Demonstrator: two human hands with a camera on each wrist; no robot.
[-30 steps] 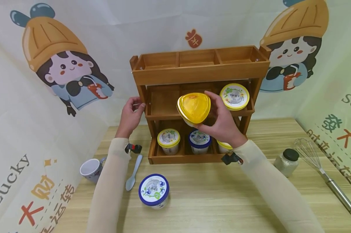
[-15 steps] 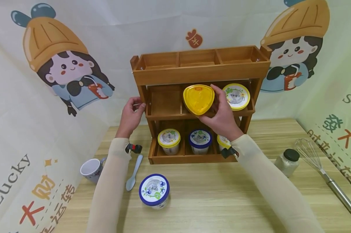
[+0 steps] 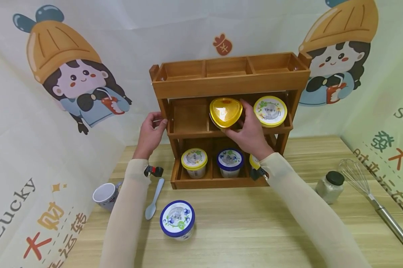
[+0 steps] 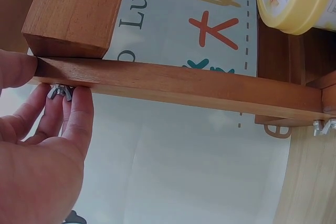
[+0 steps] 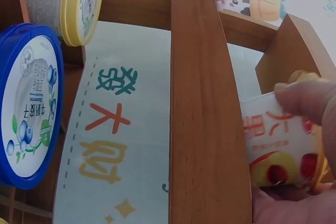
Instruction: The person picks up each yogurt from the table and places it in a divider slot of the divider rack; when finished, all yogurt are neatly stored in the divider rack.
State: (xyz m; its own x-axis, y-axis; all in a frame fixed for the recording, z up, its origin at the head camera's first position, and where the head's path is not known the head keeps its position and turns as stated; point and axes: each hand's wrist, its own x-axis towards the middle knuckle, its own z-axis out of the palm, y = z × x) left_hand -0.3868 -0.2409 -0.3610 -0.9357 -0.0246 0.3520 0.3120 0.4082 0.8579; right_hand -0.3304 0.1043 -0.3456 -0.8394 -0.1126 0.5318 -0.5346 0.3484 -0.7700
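Note:
A three-tier wooden rack [image 3: 228, 83] stands at the back of the table. My right hand [image 3: 250, 132] grips a tub with a yellow triangular lid [image 3: 225, 111] and holds it in the middle compartment of the middle shelf; in the right wrist view the tub's printed side [image 5: 278, 148] shows behind the shelf board [image 5: 207, 129]. My left hand [image 3: 151, 132] holds the rack's left upright, its thumb and fingers [image 4: 79, 114] pinching the board by a wing nut [image 4: 59, 92].
A yellow-lidded tub [image 3: 270, 111] sits right of the held one. The bottom shelf holds a yellow-lidded tub [image 3: 194, 159], a blue-lidded one [image 3: 229, 160] and a third partly hidden. On the table lie a blue-lidded tub [image 3: 177, 219], cup [image 3: 103, 195], spoon [image 3: 152, 199], jar [image 3: 330, 186] and whisk [image 3: 372, 197].
My right hand has carried the yellow-lidded tub up and back into the middle shelf's centre compartment. My left hand has stayed on the rack's left upright.

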